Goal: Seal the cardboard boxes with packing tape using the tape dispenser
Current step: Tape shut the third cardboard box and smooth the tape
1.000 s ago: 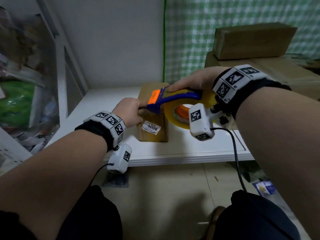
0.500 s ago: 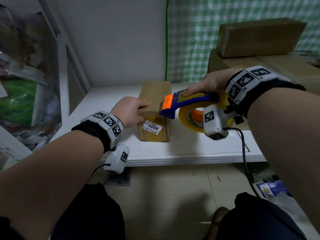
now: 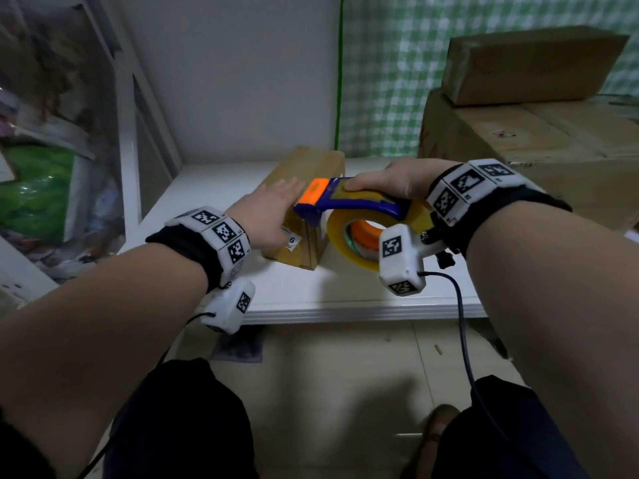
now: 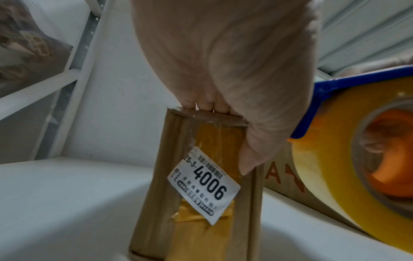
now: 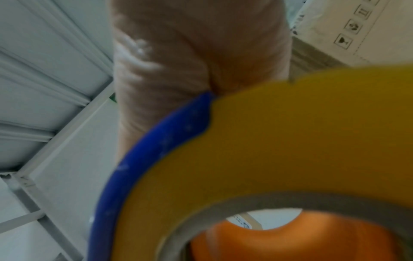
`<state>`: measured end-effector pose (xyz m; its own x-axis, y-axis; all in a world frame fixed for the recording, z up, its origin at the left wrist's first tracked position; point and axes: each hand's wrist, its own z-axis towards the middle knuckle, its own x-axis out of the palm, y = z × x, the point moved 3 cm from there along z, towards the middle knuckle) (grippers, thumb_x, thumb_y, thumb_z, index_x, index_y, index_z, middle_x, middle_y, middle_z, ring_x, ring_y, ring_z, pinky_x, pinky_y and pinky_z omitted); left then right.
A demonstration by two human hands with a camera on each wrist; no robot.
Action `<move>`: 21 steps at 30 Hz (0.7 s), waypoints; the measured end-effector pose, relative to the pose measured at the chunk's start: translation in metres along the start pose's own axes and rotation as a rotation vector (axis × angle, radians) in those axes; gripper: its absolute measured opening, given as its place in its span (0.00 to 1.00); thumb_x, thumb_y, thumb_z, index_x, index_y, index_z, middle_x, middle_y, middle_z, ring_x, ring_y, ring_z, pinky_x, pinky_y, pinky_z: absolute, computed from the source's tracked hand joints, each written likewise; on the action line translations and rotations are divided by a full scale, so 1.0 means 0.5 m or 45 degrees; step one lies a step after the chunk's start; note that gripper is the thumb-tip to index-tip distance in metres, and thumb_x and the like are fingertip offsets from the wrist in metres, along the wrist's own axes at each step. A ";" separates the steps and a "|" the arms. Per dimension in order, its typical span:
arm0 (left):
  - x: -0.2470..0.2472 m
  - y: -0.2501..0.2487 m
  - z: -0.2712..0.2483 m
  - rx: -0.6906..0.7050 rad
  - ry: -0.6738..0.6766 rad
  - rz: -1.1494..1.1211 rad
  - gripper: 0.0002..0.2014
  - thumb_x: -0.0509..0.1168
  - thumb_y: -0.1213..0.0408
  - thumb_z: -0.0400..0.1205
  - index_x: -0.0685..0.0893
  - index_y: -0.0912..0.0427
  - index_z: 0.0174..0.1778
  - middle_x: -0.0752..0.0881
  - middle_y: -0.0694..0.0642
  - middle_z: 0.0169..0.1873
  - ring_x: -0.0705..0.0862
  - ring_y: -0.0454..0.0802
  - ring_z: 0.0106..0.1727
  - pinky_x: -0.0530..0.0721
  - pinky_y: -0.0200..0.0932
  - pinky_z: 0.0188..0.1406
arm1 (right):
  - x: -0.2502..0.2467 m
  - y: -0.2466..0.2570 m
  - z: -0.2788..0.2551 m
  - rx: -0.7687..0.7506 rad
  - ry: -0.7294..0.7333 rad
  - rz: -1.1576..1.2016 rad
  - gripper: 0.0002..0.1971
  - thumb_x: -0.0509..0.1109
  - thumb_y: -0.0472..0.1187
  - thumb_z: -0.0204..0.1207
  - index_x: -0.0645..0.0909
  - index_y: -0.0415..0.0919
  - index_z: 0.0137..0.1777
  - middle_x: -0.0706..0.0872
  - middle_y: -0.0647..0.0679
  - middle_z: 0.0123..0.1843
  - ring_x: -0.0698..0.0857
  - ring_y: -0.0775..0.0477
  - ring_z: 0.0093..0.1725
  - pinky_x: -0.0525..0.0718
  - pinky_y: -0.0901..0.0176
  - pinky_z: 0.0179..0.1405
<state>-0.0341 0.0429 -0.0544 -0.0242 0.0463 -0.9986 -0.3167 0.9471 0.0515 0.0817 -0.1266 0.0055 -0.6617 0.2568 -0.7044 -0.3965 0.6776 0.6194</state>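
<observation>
1. White shelf (image 3: 345, 295) is carrying the work — a narrow box (image 3: 311, 167) is lying on it lengthwise against a white wall, with bigger cartons (image 3: 539, 133) stacking up at the right in front of a green checked curtain (image 3: 449, 63).

2. Left hand (image 3: 273, 216) is lying flat on the near end of the box, fingers straight and pressing the top, thumb running down the near face beside the label (image 4: 203, 185). It is gripping nothing.

3. Right hand (image 3: 390, 183) is wrapping round the blue dispenser (image 3: 345, 205) from above, fingers closing on its frame. The yellow roll (image 3: 349, 236) is hanging just right of the box and above the shelf, the orange head sitting at the box's near top edge, touching or nearly touching the left fingers.

4. Whether a strip is running from roll to box I cannot tell; the near face is already showing yellow tape under the label.

5. Risks, as I am judging them:
   - The dispenser's cutting edge is working very close to the left fingers — a quick pull could be nicking them.
   - The box is light and narrow, so a sideways tug could be sliding or tipping it if the flat hand is easing off.
   - Tape could be wrinkling or sticking to itself if the head is lifting off the cardboard before cutting.
   - The wrist cable (image 3: 460, 323) is dangling below the shelf edge and could be snagging.
</observation>
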 end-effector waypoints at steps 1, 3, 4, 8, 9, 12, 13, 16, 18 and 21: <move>-0.002 -0.007 0.002 0.018 0.013 0.001 0.46 0.71 0.58 0.74 0.50 0.58 0.84 0.56 0.58 0.82 0.58 0.54 0.82 0.58 0.46 0.78 | 0.001 -0.005 0.000 -0.002 0.006 0.034 0.23 0.69 0.64 0.71 0.82 0.42 0.41 0.87 0.43 0.40 0.85 0.41 0.43 0.82 0.49 0.58; -0.005 -0.014 0.005 0.037 0.021 -0.005 0.48 0.72 0.56 0.74 0.49 0.59 0.83 0.55 0.59 0.83 0.57 0.54 0.82 0.57 0.44 0.78 | 0.006 -0.019 0.004 0.003 0.024 0.130 0.21 0.71 0.62 0.71 0.83 0.41 0.41 0.88 0.44 0.34 0.85 0.43 0.37 0.83 0.52 0.49; -0.006 -0.015 0.005 0.036 0.030 -0.019 0.49 0.73 0.55 0.74 0.49 0.59 0.84 0.56 0.59 0.82 0.57 0.54 0.82 0.58 0.44 0.78 | 0.011 -0.027 0.006 0.010 0.038 0.195 0.21 0.73 0.62 0.70 0.84 0.41 0.42 0.88 0.45 0.32 0.85 0.44 0.35 0.83 0.54 0.46; -0.002 -0.014 0.006 0.055 0.013 -0.060 0.49 0.74 0.56 0.71 0.51 0.56 0.84 0.61 0.61 0.81 0.63 0.58 0.80 0.62 0.45 0.75 | 0.016 -0.058 0.006 0.037 0.165 0.403 0.18 0.72 0.58 0.72 0.83 0.41 0.40 0.88 0.46 0.27 0.85 0.49 0.24 0.84 0.62 0.29; -0.001 -0.011 0.006 0.059 0.021 -0.058 0.49 0.74 0.56 0.71 0.51 0.55 0.84 0.60 0.61 0.81 0.62 0.57 0.80 0.61 0.45 0.75 | 0.014 -0.064 0.003 0.061 0.206 0.446 0.18 0.71 0.57 0.74 0.83 0.40 0.39 0.87 0.46 0.25 0.84 0.51 0.21 0.83 0.65 0.24; 0.003 -0.007 0.008 0.035 0.074 -0.020 0.49 0.72 0.54 0.73 0.48 0.55 0.84 0.52 0.57 0.83 0.53 0.54 0.83 0.55 0.45 0.80 | -0.003 -0.093 -0.006 0.143 0.286 0.522 0.19 0.74 0.56 0.71 0.84 0.37 0.47 0.88 0.42 0.32 0.86 0.46 0.27 0.87 0.58 0.32; 0.002 -0.007 0.008 0.025 0.078 -0.016 0.49 0.72 0.54 0.74 0.48 0.54 0.84 0.51 0.56 0.83 0.53 0.53 0.83 0.55 0.45 0.80 | -0.009 -0.105 -0.009 0.166 0.290 0.531 0.21 0.76 0.56 0.69 0.84 0.38 0.51 0.88 0.41 0.36 0.86 0.44 0.32 0.87 0.53 0.40; 0.004 -0.006 0.010 0.025 0.085 -0.019 0.49 0.72 0.53 0.74 0.47 0.53 0.84 0.50 0.55 0.84 0.52 0.52 0.83 0.56 0.45 0.80 | -0.012 -0.124 -0.013 0.188 0.250 0.513 0.23 0.77 0.56 0.67 0.84 0.37 0.53 0.88 0.40 0.39 0.86 0.43 0.34 0.86 0.51 0.43; -0.001 -0.006 0.010 0.018 0.109 -0.028 0.48 0.71 0.53 0.75 0.47 0.52 0.84 0.49 0.54 0.84 0.51 0.51 0.84 0.55 0.45 0.80 | -0.008 -0.128 -0.014 0.174 0.177 0.449 0.21 0.77 0.55 0.68 0.84 0.37 0.49 0.89 0.41 0.33 0.87 0.45 0.27 0.87 0.57 0.32; -0.010 -0.008 0.012 -0.026 0.234 -0.084 0.48 0.66 0.47 0.74 0.45 0.52 0.84 0.46 0.53 0.84 0.47 0.51 0.84 0.51 0.46 0.81 | 0.002 -0.130 -0.011 0.163 0.140 0.421 0.22 0.78 0.56 0.67 0.85 0.38 0.48 0.90 0.40 0.35 0.88 0.42 0.32 0.88 0.52 0.41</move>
<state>-0.0271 0.0406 -0.0497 -0.1751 -0.0763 -0.9816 -0.3426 0.9394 -0.0119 0.1036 -0.1741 -0.0335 -0.8080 0.4055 -0.4274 -0.0714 0.6527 0.7543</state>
